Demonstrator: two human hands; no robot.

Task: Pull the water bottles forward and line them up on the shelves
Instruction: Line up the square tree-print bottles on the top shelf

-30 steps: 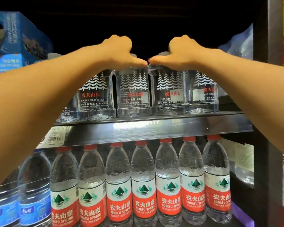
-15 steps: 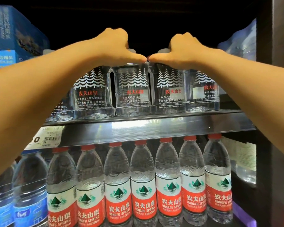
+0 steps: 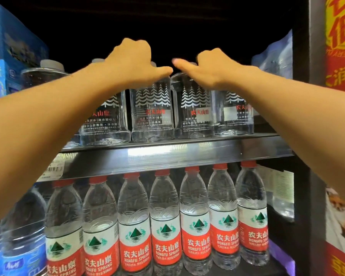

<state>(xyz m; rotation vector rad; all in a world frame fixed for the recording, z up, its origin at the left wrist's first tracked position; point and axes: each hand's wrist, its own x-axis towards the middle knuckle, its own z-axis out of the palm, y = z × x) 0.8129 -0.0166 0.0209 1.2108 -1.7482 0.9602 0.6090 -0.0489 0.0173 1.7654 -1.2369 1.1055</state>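
Observation:
Several square clear water bottles with white tree prints stand in a row at the front of the upper shelf point(image 3: 177, 154). My left hand point(image 3: 135, 62) lies over the top of the second bottle from the left point(image 3: 152, 114), fingers curled behind its neck and thumb on its shoulder. Over the top of the neighbouring bottle point(image 3: 195, 112) my right hand point(image 3: 209, 68) curls its fingers the same way, with the thumb lifted and pointing left. Both caps are mostly hidden under the hands. Two more square bottles point(image 3: 106, 120) point(image 3: 235, 112) flank this pair.
Below, a tight row of red-labelled round bottles point(image 3: 165, 226) fills the lower shelf, with blue-labelled bottles point(image 3: 22, 246) at its left. Blue cartons point(image 3: 8, 56) and a large capped bottle point(image 3: 44, 74) sit upper left. A wrapped pack point(image 3: 275, 56) and the dark shelf post point(image 3: 315, 116) bound the right.
My right thumb has lifted off its bottle and parted from the left thumb. Both hands stay on top of the same two bottles; the view has shifted slightly.

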